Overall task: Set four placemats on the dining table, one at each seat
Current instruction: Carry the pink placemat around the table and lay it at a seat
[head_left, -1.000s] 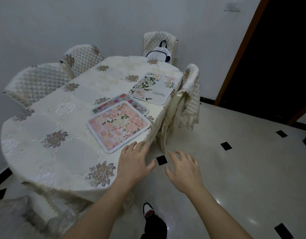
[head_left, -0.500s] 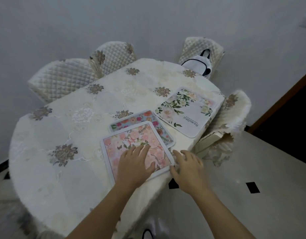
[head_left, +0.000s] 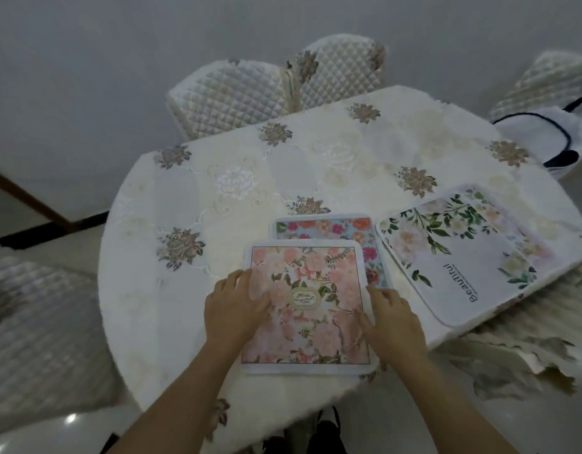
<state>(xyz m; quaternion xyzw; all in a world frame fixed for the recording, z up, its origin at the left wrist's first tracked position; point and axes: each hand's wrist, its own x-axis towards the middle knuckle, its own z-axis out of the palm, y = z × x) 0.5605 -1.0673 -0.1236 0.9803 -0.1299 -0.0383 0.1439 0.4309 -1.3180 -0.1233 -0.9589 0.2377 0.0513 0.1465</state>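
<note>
A pink floral placemat (head_left: 310, 283) lies at the near edge of the dining table (head_left: 217, 198). My left hand (head_left: 233, 303) rests flat on its left edge and my right hand (head_left: 389, 317) presses its right edge, fingers spread. Under its far side a blue floral placemat (head_left: 335, 228) sticks out. To the right lies a white placemat (head_left: 460, 257) with green leaves and the word "Beautiful", reaching the table's right edge.
The table wears a cream embroidered cloth. Quilted chairs stand at the back (head_left: 237, 93), the back right (head_left: 545, 83) and the near left (head_left: 37, 326). A white bag with dark trim (head_left: 542, 136) sits on the back right chair.
I have come closer and round to the table's near edge. Both hands went from hovering to lying on the pink placemat, which now sits square in front of me.
</note>
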